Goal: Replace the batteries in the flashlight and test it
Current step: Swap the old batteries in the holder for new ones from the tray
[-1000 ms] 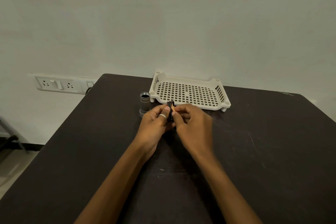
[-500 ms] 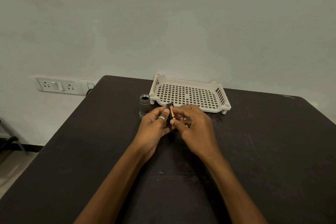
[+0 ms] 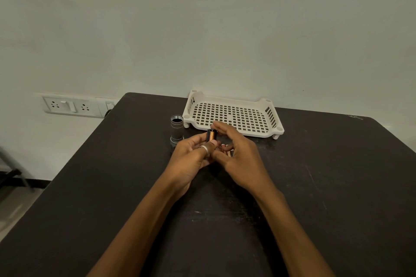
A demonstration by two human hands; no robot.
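Observation:
My left hand (image 3: 191, 156) holds a small black battery holder (image 3: 211, 135) upright, with a copper-and-black battery showing in it. My right hand (image 3: 238, 153) is close beside it on the right; its index finger reaches over the top of the holder and its lower fingers curl round something small that I cannot make out. The grey flashlight body (image 3: 176, 128) stands upright on the dark table (image 3: 315, 186), open threaded end up, just left of my hands.
A white perforated plastic tray (image 3: 234, 114) sits at the table's far edge behind my hands. A wall socket strip (image 3: 72, 105) is on the wall at the left. The table's left edge drops to the floor.
My right hand's index finger lifted from the holder's side to over its top. The battery's copper face now shows more plainly. My left hand stayed put.

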